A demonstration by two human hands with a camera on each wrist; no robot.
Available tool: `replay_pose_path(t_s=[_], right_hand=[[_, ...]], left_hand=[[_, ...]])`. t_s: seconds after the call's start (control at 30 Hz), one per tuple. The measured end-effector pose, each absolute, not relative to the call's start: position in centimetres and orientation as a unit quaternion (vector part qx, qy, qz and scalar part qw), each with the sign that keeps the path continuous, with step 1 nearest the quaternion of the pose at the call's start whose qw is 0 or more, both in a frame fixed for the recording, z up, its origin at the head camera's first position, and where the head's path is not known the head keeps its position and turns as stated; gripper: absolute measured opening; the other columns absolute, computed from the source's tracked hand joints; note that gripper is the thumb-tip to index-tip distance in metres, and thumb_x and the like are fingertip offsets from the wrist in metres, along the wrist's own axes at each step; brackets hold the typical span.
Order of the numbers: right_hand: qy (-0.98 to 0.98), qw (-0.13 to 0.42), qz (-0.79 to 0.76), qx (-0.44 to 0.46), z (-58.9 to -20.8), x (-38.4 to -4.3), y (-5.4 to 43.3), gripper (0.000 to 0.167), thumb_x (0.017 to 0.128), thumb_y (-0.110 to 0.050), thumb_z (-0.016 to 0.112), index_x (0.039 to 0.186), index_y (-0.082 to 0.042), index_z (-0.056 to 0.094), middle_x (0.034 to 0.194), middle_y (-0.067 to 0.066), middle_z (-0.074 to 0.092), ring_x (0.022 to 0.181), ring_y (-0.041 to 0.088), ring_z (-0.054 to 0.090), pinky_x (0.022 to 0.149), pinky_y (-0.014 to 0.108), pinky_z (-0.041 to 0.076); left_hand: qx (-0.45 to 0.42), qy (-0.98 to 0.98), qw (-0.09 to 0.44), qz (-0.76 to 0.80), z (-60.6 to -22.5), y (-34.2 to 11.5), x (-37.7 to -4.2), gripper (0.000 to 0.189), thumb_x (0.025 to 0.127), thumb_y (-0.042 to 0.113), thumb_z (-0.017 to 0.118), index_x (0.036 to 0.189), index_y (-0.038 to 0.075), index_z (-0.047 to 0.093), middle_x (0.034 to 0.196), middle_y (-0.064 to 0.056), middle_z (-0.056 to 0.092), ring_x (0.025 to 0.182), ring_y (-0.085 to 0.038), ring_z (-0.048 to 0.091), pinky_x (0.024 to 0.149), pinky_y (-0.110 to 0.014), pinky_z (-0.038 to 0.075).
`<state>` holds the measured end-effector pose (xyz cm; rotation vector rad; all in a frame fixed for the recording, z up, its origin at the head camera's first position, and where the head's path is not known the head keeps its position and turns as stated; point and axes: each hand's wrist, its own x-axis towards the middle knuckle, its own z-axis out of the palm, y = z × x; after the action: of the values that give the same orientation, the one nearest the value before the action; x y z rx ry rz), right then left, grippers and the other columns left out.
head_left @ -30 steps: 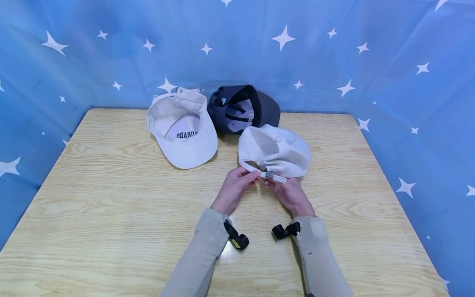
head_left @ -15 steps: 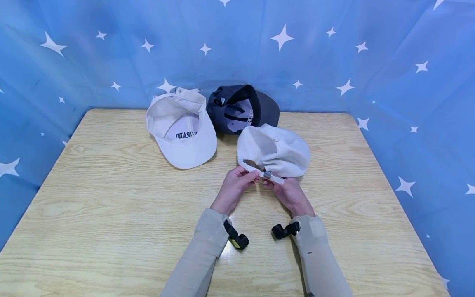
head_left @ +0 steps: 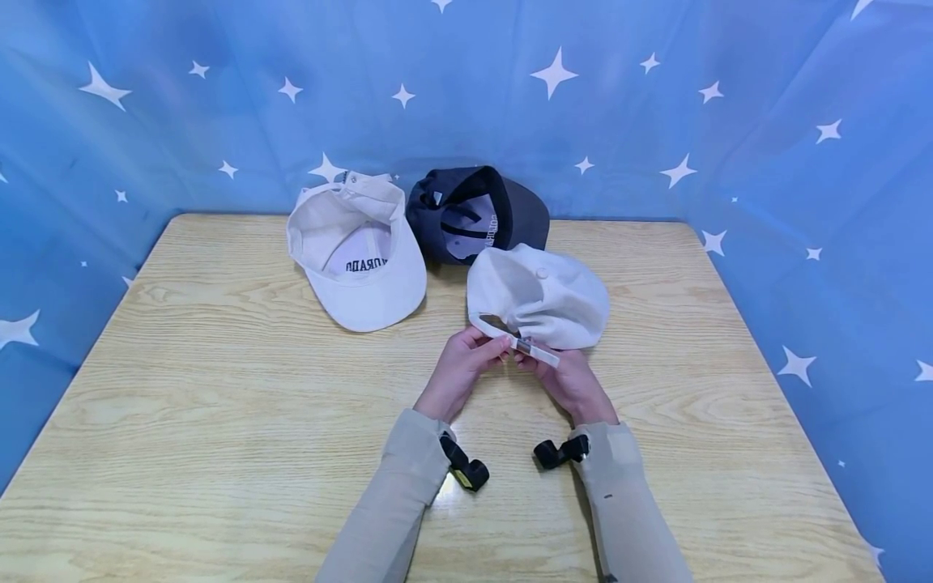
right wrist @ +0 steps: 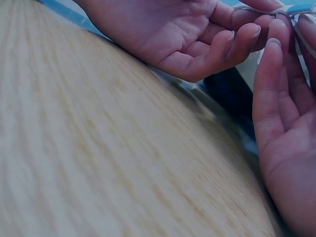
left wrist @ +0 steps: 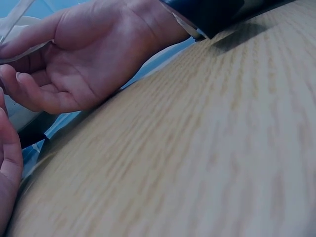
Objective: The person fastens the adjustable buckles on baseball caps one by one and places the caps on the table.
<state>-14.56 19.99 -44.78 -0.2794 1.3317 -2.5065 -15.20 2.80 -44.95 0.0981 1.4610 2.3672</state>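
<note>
A white baseball cap (head_left: 564, 295) lies crown up in the head view, its back opening toward me. Across that opening runs the white back strap (head_left: 545, 355) with a metal buckle (head_left: 523, 346). My left hand (head_left: 461, 366) pinches the strap between thumb and fingers, just left of the buckle. On the other side, my right hand (head_left: 572, 385) pinches the strap near its free end, which sticks out past the fingers. The wrist views show both hands close together, fingers bent, low over the wood; most of the cap is hidden there.
A second white cap (head_left: 382, 295) sits upside down at the back left, dark lettering inside. Beside it a navy cap (head_left: 525, 210) lies on its side, right behind the white cap in hand. A blue curtain (head_left: 466, 97) with white stars hangs around the wooden table (head_left: 240, 421).
The strap's free end has tilted slightly downward, and the buckle has turned and shifted a little left. Both hands keep nearly the same place; the other caps are still.
</note>
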Motion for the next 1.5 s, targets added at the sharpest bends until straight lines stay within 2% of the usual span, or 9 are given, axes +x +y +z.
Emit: replay_pose_path(t_s=[0.5,0.8,1.33,1.5], right_hand=[[0.467,0.143,-0.868,-0.091,-44.87,-14.56,20.08,0.019,0.08,-0.014,0.067,0.096,-0.005,0.062,0.088,0.006,0.062,0.075,0.016,0.06,0.068,0.025,0.05],[0.456,0.144,-0.873,-0.094,-44.87,-14.56,20.12,0.018,0.082,-0.011,0.065,0.097,-0.003,0.06,0.088,0.007,0.062,0.075,0.017,0.06,0.068,0.026,0.05],[0.45,0.138,-0.876,-0.102,-44.89,-14.48,20.01,0.024,0.079,-0.014,0.067,0.099,-0.005,0.058,0.091,0.007,0.061,0.075,0.016,0.06,0.068,0.024,0.05],[0.458,0.136,-0.873,-0.1,-45.02,-14.54,20.01,0.016,0.084,-0.007,0.061,0.1,-0.004,0.057,0.092,0.007,0.061,0.075,0.017,0.059,0.069,0.025,0.049]], left_hand=[[0.01,0.477,0.178,0.861,-44.62,2.42,-15.45,0.047,0.082,0.043,0.059,0.111,0.006,0.055,0.087,-0.004,0.059,0.079,-0.017,0.056,0.072,-0.029,0.045],[0.014,0.469,0.178,0.865,-44.86,2.52,-15.45,0.029,0.08,0.026,0.067,0.098,0.005,0.058,0.085,-0.003,0.058,0.076,-0.016,0.057,0.069,-0.026,0.046],[0.017,0.487,0.185,0.853,-44.97,2.54,-15.41,0.027,0.078,0.024,0.069,0.094,0.005,0.059,0.085,-0.004,0.059,0.079,-0.02,0.056,0.073,-0.03,0.045],[0.023,0.492,0.182,0.851,-44.94,2.58,-15.37,0.027,0.078,0.022,0.069,0.096,0.004,0.06,0.086,-0.004,0.059,0.079,-0.019,0.055,0.075,-0.032,0.045]])
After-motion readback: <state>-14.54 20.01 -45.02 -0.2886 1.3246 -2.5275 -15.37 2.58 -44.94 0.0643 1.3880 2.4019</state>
